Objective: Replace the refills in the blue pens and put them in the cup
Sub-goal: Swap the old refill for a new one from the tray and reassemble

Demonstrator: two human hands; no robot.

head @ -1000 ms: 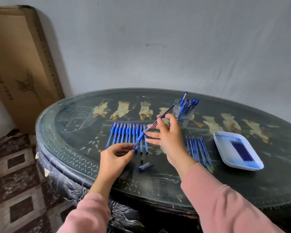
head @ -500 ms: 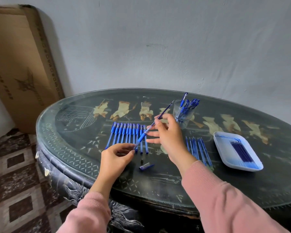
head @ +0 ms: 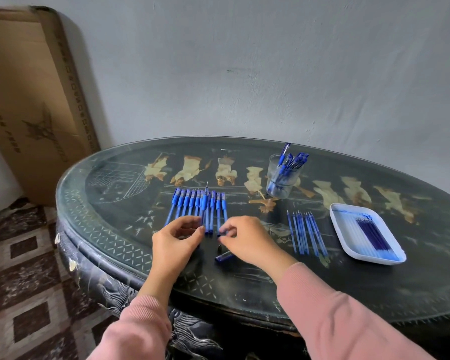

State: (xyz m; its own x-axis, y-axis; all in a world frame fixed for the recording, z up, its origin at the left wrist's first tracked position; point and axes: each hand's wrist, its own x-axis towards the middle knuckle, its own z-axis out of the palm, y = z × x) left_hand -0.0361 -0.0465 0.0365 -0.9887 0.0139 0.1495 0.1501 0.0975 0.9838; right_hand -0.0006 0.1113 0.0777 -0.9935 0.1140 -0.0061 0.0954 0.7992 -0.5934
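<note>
Glass-topped black table (head: pixel 322 294) — grey wall (head: pixel 270 74)

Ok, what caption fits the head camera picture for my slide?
Left hand and right hand at a row of blue pens on the table, cup and refills nearby.
</note>
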